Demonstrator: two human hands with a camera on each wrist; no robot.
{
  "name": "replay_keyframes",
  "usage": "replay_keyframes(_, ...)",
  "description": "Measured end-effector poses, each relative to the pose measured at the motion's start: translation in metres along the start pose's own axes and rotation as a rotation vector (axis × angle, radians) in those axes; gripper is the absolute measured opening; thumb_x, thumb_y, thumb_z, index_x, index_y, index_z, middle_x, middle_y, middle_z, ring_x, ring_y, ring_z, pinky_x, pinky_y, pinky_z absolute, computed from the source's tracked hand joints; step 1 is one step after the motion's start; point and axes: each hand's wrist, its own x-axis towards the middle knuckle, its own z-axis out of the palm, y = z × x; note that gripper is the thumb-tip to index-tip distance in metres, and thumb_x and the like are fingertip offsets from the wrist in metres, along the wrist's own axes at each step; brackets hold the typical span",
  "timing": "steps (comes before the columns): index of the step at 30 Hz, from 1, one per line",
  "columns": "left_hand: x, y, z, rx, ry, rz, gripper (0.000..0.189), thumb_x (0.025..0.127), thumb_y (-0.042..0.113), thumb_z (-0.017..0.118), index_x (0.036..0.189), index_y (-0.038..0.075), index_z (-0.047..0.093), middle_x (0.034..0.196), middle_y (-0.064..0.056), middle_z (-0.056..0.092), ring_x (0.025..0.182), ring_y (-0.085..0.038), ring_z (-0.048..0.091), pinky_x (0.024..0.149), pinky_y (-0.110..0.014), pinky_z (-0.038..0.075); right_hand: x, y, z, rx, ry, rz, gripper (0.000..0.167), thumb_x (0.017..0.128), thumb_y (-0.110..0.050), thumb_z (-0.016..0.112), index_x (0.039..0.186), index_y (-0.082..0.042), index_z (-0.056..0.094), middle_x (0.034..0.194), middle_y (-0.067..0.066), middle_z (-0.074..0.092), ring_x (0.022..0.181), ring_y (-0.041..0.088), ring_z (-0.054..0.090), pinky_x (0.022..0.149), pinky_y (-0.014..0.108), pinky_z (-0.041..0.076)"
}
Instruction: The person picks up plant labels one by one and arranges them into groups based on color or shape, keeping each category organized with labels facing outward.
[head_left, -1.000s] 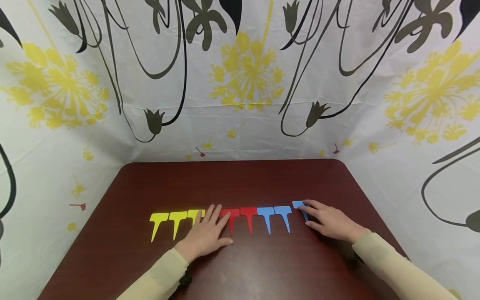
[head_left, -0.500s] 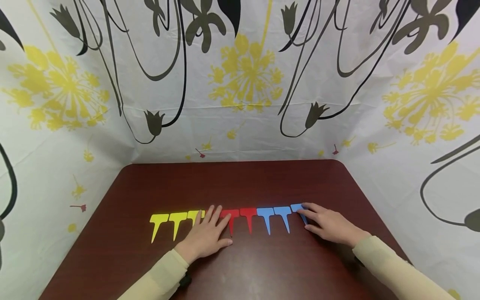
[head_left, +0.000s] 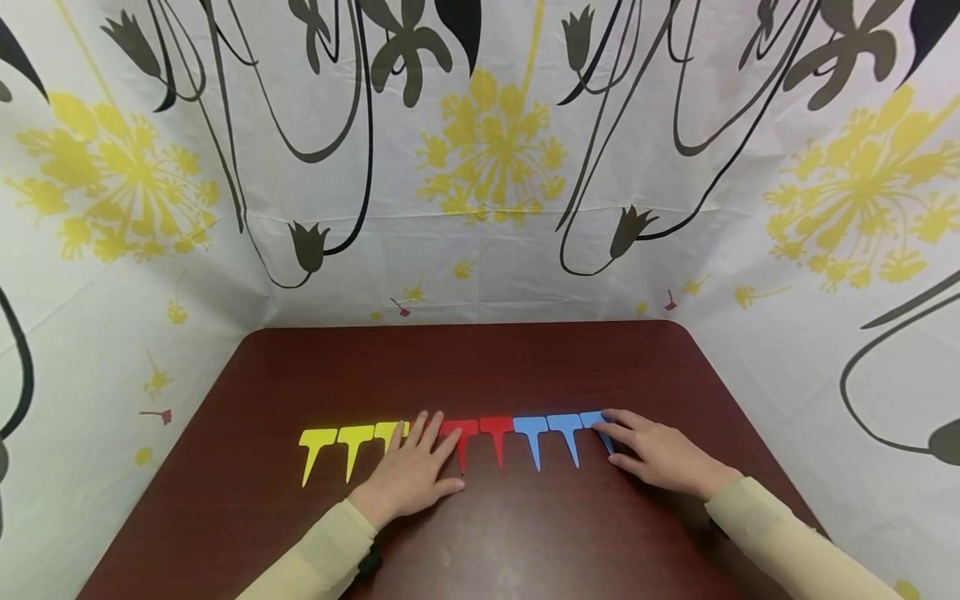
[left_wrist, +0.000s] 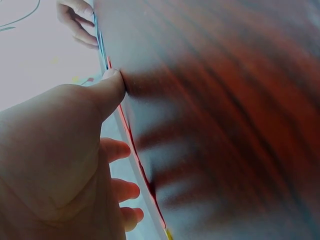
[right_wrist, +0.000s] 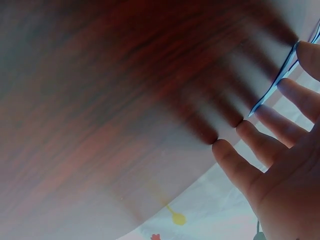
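T-shaped plant labels lie in one row across the table in the head view: yellow labels [head_left: 318,437] at left, red labels [head_left: 497,427] in the middle, blue labels [head_left: 564,422] at right. My left hand [head_left: 407,479] rests with spread fingers over the row where yellow meets red, hiding part of it. With extended fingertips, my right hand [head_left: 663,452] touches the rightmost blue label [head_left: 590,418], whose head sits right against its blue neighbour. In the right wrist view, a blue label [right_wrist: 272,89] lies under the fingertips, seen nearly edge-on.
The dark red-brown table [head_left: 465,358] has rounded far corners. Behind it and on both sides hangs a white cloth [head_left: 465,283] printed with yellow flowers and grey stems.
My right hand has slid the rightmost blue label left and slightly nearer, closing the gap to the blue label beside it. My left hand has stayed in place.
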Motion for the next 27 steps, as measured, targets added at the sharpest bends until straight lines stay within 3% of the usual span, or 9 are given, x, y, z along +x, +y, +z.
replay_keyframes(10,-0.002,-0.003,0.002,-0.001,-0.007,-0.014,0.083,0.093,0.068,0.053,0.159,0.022,0.034,0.165,-0.016,0.02,0.15,-0.042,0.014,0.115,-0.067,0.014,0.004,-0.001,0.001,0.019,-0.009,0.007,0.057,0.097,-0.039,0.068,0.149,-0.021,0.053,0.153,0.01,0.044,0.128,0.028,0.056,0.092,0.051,0.053)
replay_keyframes(14,-0.002,-0.003,0.001,-0.008,0.001,-0.011,0.083,0.093,0.067,0.054,0.159,0.022,0.034,0.165,-0.016,0.02,0.151,-0.042,0.014,0.116,-0.067,0.015,0.005,0.002,-0.003,0.073,0.005,0.025,0.059,0.097,-0.039,0.068,0.151,-0.023,0.05,0.154,0.008,0.043,0.122,0.021,0.06,0.091,0.048,0.054)
replay_keyframes(21,0.0,-0.011,-0.018,-0.066,0.089,-0.026,0.079,0.096,0.063,0.054,0.16,0.022,0.031,0.165,-0.016,0.019,0.15,-0.042,0.015,0.116,-0.066,0.015,0.023,0.005,-0.031,0.134,0.196,0.098,0.055,0.099,-0.035,0.066,0.15,-0.021,0.049,0.151,0.007,0.045,0.121,0.028,0.059,0.086,0.055,0.054)
replay_keyframes(27,0.017,-0.019,-0.048,-0.083,0.205,-0.113,0.079,0.1,0.061,0.048,0.163,0.022,0.021,0.167,-0.018,0.012,0.151,-0.043,0.008,0.116,-0.067,0.01,0.054,-0.014,-0.054,0.136,0.332,0.177,0.047,0.1,-0.036,0.063,0.145,-0.022,0.056,0.146,0.005,0.049,0.124,0.027,0.056,0.088,0.057,0.053)
